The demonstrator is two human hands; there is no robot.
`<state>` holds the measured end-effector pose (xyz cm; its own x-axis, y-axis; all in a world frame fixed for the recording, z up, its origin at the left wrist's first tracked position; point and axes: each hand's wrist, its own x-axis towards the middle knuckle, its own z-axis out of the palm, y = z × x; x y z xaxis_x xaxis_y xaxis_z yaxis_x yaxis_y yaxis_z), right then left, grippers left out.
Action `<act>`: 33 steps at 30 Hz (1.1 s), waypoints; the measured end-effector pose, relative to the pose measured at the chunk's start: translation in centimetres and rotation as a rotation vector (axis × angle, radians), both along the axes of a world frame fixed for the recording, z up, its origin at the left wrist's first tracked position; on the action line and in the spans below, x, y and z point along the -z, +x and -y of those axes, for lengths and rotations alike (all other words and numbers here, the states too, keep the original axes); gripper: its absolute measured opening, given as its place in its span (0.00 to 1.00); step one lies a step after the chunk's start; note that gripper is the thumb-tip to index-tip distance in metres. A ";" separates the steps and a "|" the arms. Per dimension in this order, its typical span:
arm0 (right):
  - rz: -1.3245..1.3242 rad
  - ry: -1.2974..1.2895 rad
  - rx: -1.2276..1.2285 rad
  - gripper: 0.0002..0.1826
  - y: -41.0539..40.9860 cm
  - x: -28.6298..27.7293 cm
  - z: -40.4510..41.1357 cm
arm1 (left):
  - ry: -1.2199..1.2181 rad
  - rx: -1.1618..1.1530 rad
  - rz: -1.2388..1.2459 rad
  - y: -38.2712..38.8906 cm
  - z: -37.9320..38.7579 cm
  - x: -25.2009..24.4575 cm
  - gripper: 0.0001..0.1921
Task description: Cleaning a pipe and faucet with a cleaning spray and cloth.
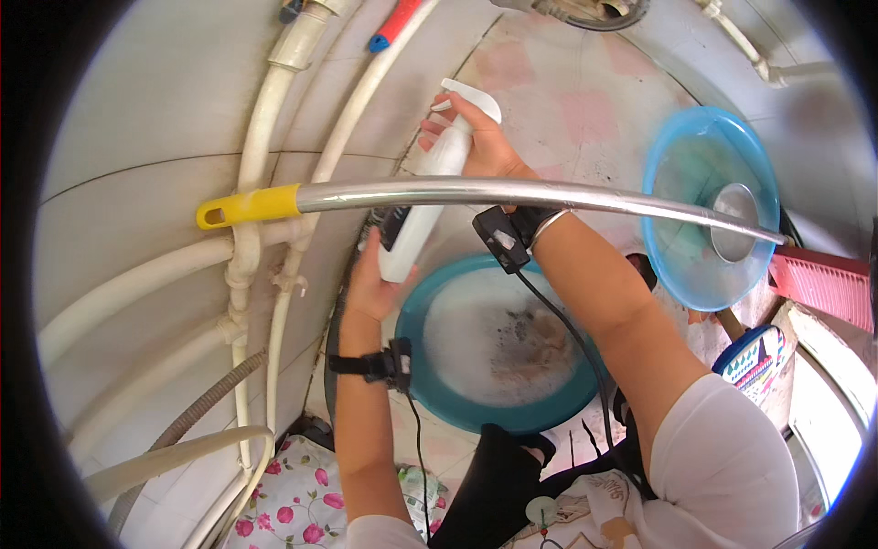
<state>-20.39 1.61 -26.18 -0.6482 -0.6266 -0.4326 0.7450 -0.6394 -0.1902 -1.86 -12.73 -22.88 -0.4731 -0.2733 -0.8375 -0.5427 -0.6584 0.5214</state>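
Observation:
My right hand (485, 141) is wrapped around the neck of a white plastic spray bottle (442, 159), near its trigger head. At the bottle's lower end, my left hand (374, 281) supports the base. The bottle is tilted, its head pointing up and away from me. A dark label on its side shows partly behind my left fingers. Below the hands stands a teal plastic basin (425, 405) with foamy water (459, 343) and dark, soaked fabric (538, 336). A metal pole with a yellow handle end (264, 206) crosses the view in front of the bottle and my right wrist.
Cream pipes (257, 137) run along the tiled wall at left. A light-blue basin (655, 274) with a round metal item (734, 233) stands at right, near a pink plastic dustpan (823, 288). Flower-patterned fabric (295, 494) lies at lower left. Cables trail from both wrist straps.

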 end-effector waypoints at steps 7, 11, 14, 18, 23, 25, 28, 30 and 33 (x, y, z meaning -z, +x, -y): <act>-0.051 0.053 -0.005 0.18 -0.5 1.8 1.3 | -0.036 -0.156 -0.034 1.1 -5.1 -1.3 0.22; -0.009 -0.008 -0.032 0.18 -0.4 2.1 1.8 | -0.200 -0.193 -0.044 1.4 -5.4 -1.8 0.21; -0.001 0.151 -0.131 0.18 -0.2 2.5 2.0 | -0.180 -0.199 -0.069 1.9 -5.0 -1.4 0.22; 0.002 0.124 -0.184 0.18 0.1 1.6 1.8 | -0.182 -0.231 -0.065 2.4 -4.8 -1.0 0.23; -0.008 -0.055 -0.073 0.18 0.1 0.3 1.6 | -0.158 -0.233 -0.070 2.6 -4.7 -0.8 0.23; -0.007 -0.037 -0.098 0.18 -0.1 0.9 1.8 | -0.145 -0.232 -0.081 2.6 -4.9 -0.6 0.24; 0.021 -0.021 -0.065 0.17 0.1 1.5 1.7 | -0.205 -0.231 -0.064 2.7 -4.9 -0.4 0.24; -0.063 -0.011 -0.116 0.15 0.0 1.8 1.9 | -0.230 -0.220 -0.069 2.8 -4.9 -0.5 0.24; -0.140 0.052 -0.182 0.14 0.3 1.9 2.2 | -0.223 -0.243 -0.052 3.3 -4.5 -0.7 0.24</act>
<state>-20.11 -0.60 -28.04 -0.5823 -0.7180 -0.3813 0.8113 -0.4830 -0.3295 1.45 -8.27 -22.14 -0.4122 -0.5569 -0.7211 -0.3531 -0.6320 0.6899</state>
